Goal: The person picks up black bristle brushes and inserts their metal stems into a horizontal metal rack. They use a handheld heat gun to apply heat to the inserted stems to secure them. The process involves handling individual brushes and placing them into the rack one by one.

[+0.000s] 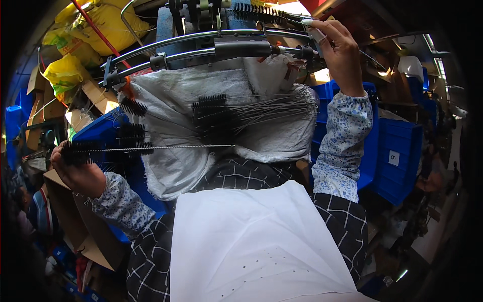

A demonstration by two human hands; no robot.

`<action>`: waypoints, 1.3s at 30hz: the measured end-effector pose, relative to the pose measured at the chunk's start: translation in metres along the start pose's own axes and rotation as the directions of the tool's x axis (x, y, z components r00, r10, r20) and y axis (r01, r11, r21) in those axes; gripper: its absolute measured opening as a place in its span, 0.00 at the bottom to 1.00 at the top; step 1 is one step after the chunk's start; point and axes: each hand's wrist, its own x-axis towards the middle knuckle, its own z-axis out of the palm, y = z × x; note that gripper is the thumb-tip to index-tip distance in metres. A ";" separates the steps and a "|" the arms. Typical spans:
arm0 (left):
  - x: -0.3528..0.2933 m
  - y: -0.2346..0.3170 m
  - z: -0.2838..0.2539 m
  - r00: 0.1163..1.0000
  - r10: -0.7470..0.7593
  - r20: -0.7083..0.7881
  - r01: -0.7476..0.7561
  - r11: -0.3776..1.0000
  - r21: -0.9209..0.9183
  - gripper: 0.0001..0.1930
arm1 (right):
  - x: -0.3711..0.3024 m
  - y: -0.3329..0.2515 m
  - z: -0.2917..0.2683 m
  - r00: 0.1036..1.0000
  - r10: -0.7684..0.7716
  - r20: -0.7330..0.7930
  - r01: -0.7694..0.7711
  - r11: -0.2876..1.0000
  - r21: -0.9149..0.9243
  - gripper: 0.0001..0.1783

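Note:
My left hand (80, 173) is closed around the bristled end of a black wire brush (85, 151). Its bare twisted stem (191, 147) stretches right, over my lap. At the upper right my right hand (336, 48) is raised to the machine (241, 49), fingers pinched, with white on a fingertip. Another black bristle brush (256, 12) lies at the machine's top, its stem running toward those fingertips; what they grip is partly hidden. A bundle of black brushes (216, 118) rests on a white woven cloth (176, 173), their wire stems fanning right.
Curved metal bars (191, 41) cross in front of me. Blue plastic bins stand at right (397, 156) and left (103, 126). An open cardboard box (83, 216) is below my left hand. Yellow bags (108, 27) and a red rod (95, 25) are at the upper left.

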 end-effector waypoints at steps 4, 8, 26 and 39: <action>-0.002 0.008 0.000 0.999 -0.035 0.017 0.036 0.998 -0.051 0.10 | 0.002 -0.028 -0.011 0.998 -0.051 -0.046 0.052 0.998 0.031 0.14; -0.006 0.019 -0.005 1.000 0.023 0.016 -0.024 0.997 0.072 0.11 | -0.001 -0.037 -0.017 0.998 -0.040 -0.051 0.043 0.997 0.062 0.14; -0.037 0.010 -0.033 0.928 -0.198 0.315 0.014 0.865 0.502 0.11 | -0.030 -0.049 -0.015 0.991 -0.034 -0.128 0.087 0.897 0.433 0.08; -0.191 0.004 0.154 0.559 -0.388 0.733 0.320 0.916 0.241 0.11 | -0.079 -0.096 0.036 0.939 0.331 -0.089 -0.072 0.445 0.893 0.13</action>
